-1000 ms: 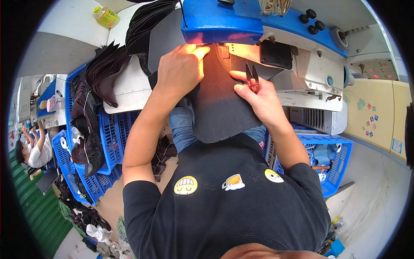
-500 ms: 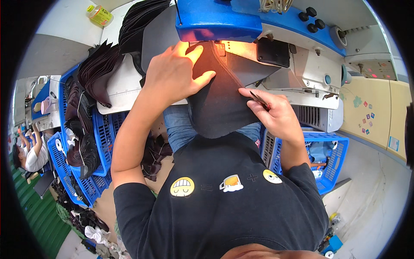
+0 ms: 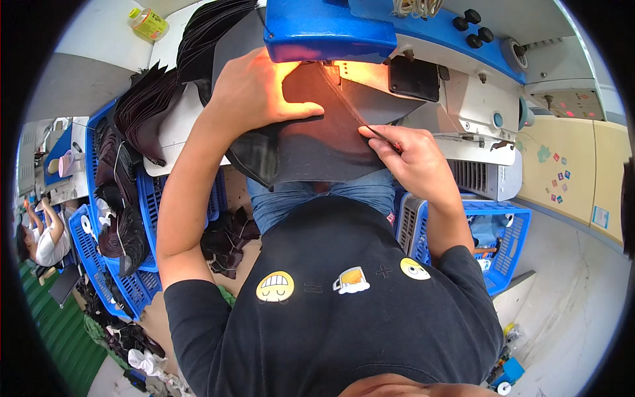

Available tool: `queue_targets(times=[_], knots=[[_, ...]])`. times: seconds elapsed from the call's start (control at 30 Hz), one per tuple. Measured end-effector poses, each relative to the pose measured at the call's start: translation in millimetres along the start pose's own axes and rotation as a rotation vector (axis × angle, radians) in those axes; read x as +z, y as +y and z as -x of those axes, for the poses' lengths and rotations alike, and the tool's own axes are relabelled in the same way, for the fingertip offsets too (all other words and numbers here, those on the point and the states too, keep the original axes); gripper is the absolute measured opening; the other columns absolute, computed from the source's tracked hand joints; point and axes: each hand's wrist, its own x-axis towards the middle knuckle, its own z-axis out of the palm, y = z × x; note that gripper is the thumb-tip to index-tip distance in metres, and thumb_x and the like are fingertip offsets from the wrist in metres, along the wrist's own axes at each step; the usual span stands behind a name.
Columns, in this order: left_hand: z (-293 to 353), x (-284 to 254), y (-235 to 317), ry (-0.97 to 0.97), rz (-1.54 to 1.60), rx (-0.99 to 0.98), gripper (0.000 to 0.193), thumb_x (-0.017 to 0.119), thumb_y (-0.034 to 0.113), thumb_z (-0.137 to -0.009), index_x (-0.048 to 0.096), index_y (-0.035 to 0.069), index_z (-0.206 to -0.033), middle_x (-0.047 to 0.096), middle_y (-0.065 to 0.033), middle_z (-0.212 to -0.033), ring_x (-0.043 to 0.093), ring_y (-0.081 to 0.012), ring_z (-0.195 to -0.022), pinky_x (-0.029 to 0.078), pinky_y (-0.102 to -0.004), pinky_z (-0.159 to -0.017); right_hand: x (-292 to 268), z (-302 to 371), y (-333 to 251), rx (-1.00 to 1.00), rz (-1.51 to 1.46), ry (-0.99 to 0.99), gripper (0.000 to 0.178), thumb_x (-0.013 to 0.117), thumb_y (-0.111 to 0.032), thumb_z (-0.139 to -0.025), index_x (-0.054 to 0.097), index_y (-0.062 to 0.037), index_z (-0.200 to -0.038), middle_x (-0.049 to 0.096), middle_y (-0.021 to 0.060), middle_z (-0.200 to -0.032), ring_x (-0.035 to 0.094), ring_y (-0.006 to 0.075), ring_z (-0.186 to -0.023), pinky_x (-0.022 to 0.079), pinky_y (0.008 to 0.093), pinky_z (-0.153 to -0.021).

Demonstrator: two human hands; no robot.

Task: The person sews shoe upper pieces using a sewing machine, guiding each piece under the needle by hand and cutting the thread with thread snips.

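Observation:
A dark fabric piece with a raised seam along its right side lies under the lit needle area of a blue sewing machine and hangs over the table's near edge toward my lap. My left hand rests on the fabric's left part, thumb stretched out and fingers spread, the fingertips partly hidden beside the machine head. At the right edge, my right hand is closed, pinching the fabric's seamed edge. A slim dark tool with a red spot, seemingly thread snips, is held in the same hand.
Stacks of dark cut pieces lie on the table's left. Blue crates stand below left, another blue crate at right. A black phone-like slab rests by the machine. Another person sits far left.
The fabric has swung and shifted, its lower edge now straighter and higher, with a dark fold showing at left. My left hand has slid slightly left; the right hand now pinches the edge.

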Motion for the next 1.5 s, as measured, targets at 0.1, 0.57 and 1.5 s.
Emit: queue_targets(times=[0.1,0.57,1.5], knots=[[-7,1,-9,0.018,0.043,0.035,0.059,0.074,0.057,-0.063,0.069,0.013,-0.103,0.066,-0.0109,-0.088,0.063,-0.0279,-0.082,0.052,-0.0368,-0.071,2,-3,2,-0.044,0.041,0.028,0.021,0.061,-0.005,-0.086,0.066,0.0005,-0.106,0.065,0.0201,-0.083,0.064,0.0264,-0.068,0.049,0.0306,-0.062],[-33,4,-63,-0.098,0.222,0.034,0.076,0.077,0.058,-0.06,0.055,0.01,-0.115,0.063,-0.0136,-0.104,0.061,-0.0323,-0.096,0.049,-0.0403,-0.081,25,-23,-6,-0.15,0.229,0.063,0.023,0.06,-0.005,-0.081,0.066,-0.0024,-0.103,0.059,0.0135,-0.077,0.059,0.0308,-0.067,0.047,0.0372,-0.061],[-90,55,-177,-0.212,0.714,0.027,0.062,0.08,0.031,-0.069,0.058,0.006,-0.122,0.061,-0.0131,-0.117,0.05,-0.0266,-0.115,0.035,-0.0384,-0.102,53,-69,-9,-0.219,0.675,0.234,0.039,0.07,-0.023,-0.074,0.066,-0.0163,-0.112,0.065,0.0077,-0.071,0.064,0.0251,-0.065,0.051,0.0364,-0.057]])
